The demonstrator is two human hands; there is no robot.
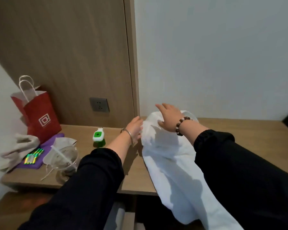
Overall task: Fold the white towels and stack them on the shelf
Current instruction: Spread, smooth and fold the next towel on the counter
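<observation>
Because the crumpled white cloth towel (pixel 171 165) lies lengthwise across the light brown wooden counter (pixel 249 131), its far end heaped near the wall and its near end hanging off the front edge, expect limp, light fabric: it will probably sag, bunch and slide toward the overhang rather than hold a crease by itself. Your right hand (pixel 169 119) rests on top of the heaped far end, fingers spread, clasping nothing. Your left hand (pixel 134 129) lies against the heap's left side, fingers fairly straight; whether its thumb pinches cloth I cannot tell. Take the towel by the two corners of one short edge, not the middle, so it hangs flat, clear of the small green and white plastic gadget (pixel 98 137) near your left wrist
</observation>
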